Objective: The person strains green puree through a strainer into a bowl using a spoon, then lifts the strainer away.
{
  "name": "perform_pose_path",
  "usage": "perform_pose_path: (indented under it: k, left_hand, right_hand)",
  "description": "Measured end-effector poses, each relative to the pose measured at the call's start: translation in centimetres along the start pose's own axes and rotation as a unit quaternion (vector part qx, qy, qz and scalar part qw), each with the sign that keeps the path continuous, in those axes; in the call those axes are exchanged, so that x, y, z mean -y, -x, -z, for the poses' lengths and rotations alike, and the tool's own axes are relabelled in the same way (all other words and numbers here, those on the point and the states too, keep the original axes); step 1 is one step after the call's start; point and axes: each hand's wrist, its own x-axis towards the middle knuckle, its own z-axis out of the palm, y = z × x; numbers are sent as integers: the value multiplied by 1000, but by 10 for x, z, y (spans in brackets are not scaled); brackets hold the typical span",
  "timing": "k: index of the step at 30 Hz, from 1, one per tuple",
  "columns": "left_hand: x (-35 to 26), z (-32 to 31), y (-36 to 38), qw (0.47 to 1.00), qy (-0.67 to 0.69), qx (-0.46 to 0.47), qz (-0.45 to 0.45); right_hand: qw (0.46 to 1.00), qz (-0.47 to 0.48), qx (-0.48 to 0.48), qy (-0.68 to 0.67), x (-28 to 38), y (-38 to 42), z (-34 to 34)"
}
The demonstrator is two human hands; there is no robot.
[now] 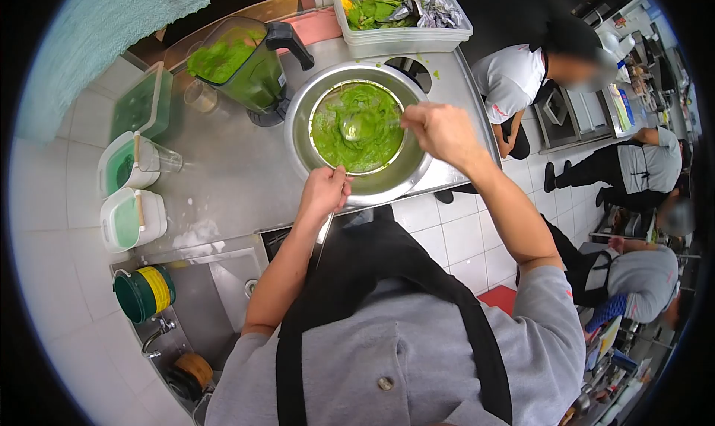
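A wide metal bowl point(296, 132) stands on the steel counter, and a round strainer point(319, 106) rests in it. Thick green puree point(365, 147) covers the strainer's mesh. My left hand point(325, 194) is closed around the strainer's handle point(322, 236) at the bowl's near rim. Over the bowl's right side, my right hand point(441, 132) grips a spoon point(356, 128) whose bowl sits in the puree. Behind the metal bowl, to the left, is a blender jug point(253, 76) with green puree inside and a black handle.
Plastic containers point(406, 42) with leaves and crumpled foil stand at the back. White tubs point(134, 219) line the left wall. A sink point(223, 292) with a green bucket point(145, 292) lies front left. Several co-workers point(514, 83) are on the right, one close to the counter's end.
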Motion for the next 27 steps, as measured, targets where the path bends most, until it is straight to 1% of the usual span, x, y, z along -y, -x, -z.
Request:
perform_pose_path:
  k: [1,5,7,8,9,11,13,14,16,17,21,22,24,25,26,27]
  left_hand:
    - [-1,-1,0,1000,0,-1,0]
    - [-9,-8,7,1000,-1,-9,3]
    - [-7,-10,10,1000,-1,-11,-1]
    - [-4,-11,9,1000,-6,-15,-12]
    - [-1,-11,8,999,-11,-21,-22]
    - [6,-13,5,999,-10,-28,-12]
    - [6,-16,3,999,-7,-38,-4]
    - [5,-18,4,999,-4,-42,0]
    - [7,-21,6,999,3,-51,7]
    - [8,-22,5,999,6,-52,3]
    - [5,-28,11,998,20,-63,-1]
    - [8,-31,9,997,23,-70,2]
    - [14,-36,9,995,1,-96,-17]
    - [15,-37,9,995,2,-102,-12]
    - [16,-37,9,995,3,-100,2]
    - [16,-39,9,995,5,-98,16]
  right_hand:
    - [1000,14,13,-20,0,4,-5]
    - [999,8,32,-37,-8,-1,-27]
    - [998,-44,44,-29,-20,-14,-31]
    - [998,-44,44,-30,-25,-19,-31]
    - [998,-28,56,-22,-29,-24,-29]
    - [997,-10,71,-16,-33,-34,-21]
    - [993,96,31,58,-35,-45,-5]
    - [993,99,32,56,-34,-47,4]
    - [998,18,55,-11,-35,-50,15]
    - [998,24,59,-13,-39,-51,11]
    - [993,-48,93,-55,-54,-47,-21]
    - [993,-41,98,-58,-55,-49,-24]
    - [996,39,74,26,-57,-50,-29]
    - [993,91,36,61,-59,-54,-26]
    - [993,95,39,56,-57,-56,-16]
    - [991,117,9,60,-54,-58,-3]
